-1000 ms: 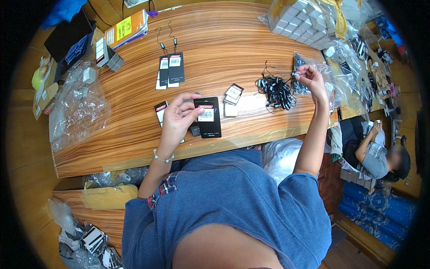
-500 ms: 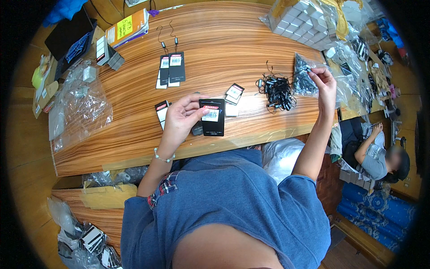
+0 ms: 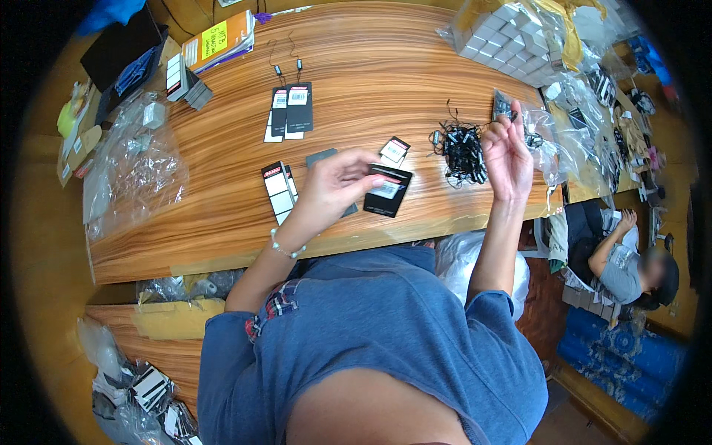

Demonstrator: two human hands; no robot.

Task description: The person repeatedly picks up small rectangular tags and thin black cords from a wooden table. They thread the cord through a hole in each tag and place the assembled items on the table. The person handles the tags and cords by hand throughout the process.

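- Left hand (image 3: pixel 334 185) pinches a black tag (image 3: pixel 388 194), out at its three o'clock!
- Right hand (image 3: pixel 508 159) is up, fingers bunched, black cord (image 3: pixel 532 139) at its two o'clock; can't tell whether it's gripped.
- Cord heap (image 3: pixel 463 154) sits at the tag's two o'clock.

Blue short-sleeved shirt (image 3: pixel 415 315), plaid patch (image 3: pixel 276 307), pale beaded bracelet (image 3: pixel 286 251).

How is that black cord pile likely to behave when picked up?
The cords look thin and bend into loops, so probably floppy. They overlap in a tangle, so lifting one may drag others. Being slim, each is likely light.
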